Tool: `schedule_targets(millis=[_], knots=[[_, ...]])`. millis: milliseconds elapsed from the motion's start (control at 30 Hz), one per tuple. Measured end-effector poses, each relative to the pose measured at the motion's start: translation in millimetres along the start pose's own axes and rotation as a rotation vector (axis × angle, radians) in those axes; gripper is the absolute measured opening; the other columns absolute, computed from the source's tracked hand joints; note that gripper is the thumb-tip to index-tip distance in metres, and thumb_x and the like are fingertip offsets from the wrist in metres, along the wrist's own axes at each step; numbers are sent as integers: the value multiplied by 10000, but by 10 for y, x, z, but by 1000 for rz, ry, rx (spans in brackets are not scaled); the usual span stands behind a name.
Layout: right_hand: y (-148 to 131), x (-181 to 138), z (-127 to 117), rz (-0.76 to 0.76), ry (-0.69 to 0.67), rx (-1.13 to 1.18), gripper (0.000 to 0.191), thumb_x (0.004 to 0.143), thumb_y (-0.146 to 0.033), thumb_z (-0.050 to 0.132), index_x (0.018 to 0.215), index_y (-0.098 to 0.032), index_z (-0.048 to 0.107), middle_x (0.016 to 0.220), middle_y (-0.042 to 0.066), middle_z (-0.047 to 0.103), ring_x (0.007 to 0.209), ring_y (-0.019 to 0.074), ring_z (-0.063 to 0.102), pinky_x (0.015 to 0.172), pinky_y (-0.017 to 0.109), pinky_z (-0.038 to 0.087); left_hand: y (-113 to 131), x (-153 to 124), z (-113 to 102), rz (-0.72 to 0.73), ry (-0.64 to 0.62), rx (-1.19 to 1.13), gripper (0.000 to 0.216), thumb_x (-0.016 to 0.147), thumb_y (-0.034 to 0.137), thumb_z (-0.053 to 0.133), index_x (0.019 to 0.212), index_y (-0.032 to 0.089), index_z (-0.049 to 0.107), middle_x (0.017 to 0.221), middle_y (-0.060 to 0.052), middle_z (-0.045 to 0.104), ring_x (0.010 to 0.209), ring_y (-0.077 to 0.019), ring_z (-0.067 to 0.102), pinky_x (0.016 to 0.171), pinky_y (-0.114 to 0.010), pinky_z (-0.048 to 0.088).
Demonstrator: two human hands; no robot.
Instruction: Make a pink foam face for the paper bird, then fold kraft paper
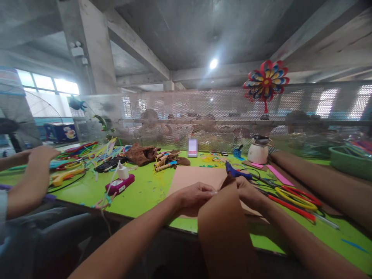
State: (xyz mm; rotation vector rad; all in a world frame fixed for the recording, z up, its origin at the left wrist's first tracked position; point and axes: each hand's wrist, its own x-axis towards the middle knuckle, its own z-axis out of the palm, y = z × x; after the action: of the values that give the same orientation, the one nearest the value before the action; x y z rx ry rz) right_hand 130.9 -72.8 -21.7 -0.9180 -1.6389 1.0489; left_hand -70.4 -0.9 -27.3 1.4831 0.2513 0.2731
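Observation:
My left hand (195,195) and my right hand (246,192) meet over the near edge of a green table (145,192). Both pinch the top edge of a brown paper sheet (225,228) that hangs down toward me over the table edge. My left fingers are pressed together on the paper's left corner. My right fingers close on its right part, partly hidden behind the sheet. A flat tan paper sheet (193,176) lies on the table just behind my hands.
A blue glue gun (234,170), yellow scissors (293,195) and red sticks (290,207) lie at right, beside long brown paper rolls (319,182). A phone (192,147), a white pot (258,150), and coloured strips (87,153) sit further back. Another person's arm (31,180) reaches in at left.

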Motion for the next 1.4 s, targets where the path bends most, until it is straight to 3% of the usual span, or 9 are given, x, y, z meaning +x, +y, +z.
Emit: schedule_targets(millis=[100,233,333,433,500,667,800,1033,1400], knots=[[-24,-18,3,-6,-15,39,227,735,-364,703,772,-142,732,760,39,674,711,156,585,676,270,451,-24,7,14,-43,33,-60,413,695,419,738,951,104,664,873,-74,639,742,-154,568,706,-268,399],[-15,-11,1,82,-22,72,310,737,-439,686,830,-143,683,751,27,629,672,136,546,652,261,423,-1,80,-142,43,226,-28,385,669,415,753,882,108,663,812,-59,621,685,-121,543,666,-242,395],[54,33,-25,137,-11,-60,345,759,-474,643,773,-129,647,608,-23,509,541,84,419,525,215,318,37,108,-254,158,354,-16,367,697,462,715,822,125,641,787,-43,595,691,-117,539,663,-231,404],[129,84,-52,192,-6,-226,343,767,-461,608,715,-123,627,542,-46,425,501,70,333,481,216,235,43,112,-277,133,433,25,415,739,535,637,890,149,633,756,-13,561,625,-99,504,617,-222,394],[165,108,-59,222,-1,-301,322,759,-434,590,677,-123,614,543,-40,428,504,72,337,482,218,241,25,125,-266,108,479,203,458,773,558,569,929,133,638,738,-14,559,602,-101,483,590,-220,378],[246,130,-44,234,-3,-400,255,722,-361,576,627,-125,592,532,-21,474,509,87,393,490,217,297,-32,178,-270,85,358,819,341,787,378,528,701,78,666,552,10,492,544,-100,412,551,-219,329],[315,111,15,181,35,-551,191,738,-295,555,657,-131,611,551,-5,532,531,104,442,487,215,309,-53,180,-286,76,349,914,233,749,262,541,758,92,701,606,-6,565,574,-114,467,566,-217,356],[338,149,46,29,66,-812,181,773,-304,570,716,-147,640,728,56,636,682,159,532,607,256,363,-101,226,-299,94,353,1087,194,753,268,598,834,148,728,777,-38,623,737,-156,540,660,-226,394],[422,210,33,-20,39,-809,137,792,-245,580,769,-147,672,764,57,662,720,164,590,653,257,437,-136,264,-341,143,300,1182,188,761,239,622,903,178,730,757,-29,615,726,-155,547,652,-221,387]])
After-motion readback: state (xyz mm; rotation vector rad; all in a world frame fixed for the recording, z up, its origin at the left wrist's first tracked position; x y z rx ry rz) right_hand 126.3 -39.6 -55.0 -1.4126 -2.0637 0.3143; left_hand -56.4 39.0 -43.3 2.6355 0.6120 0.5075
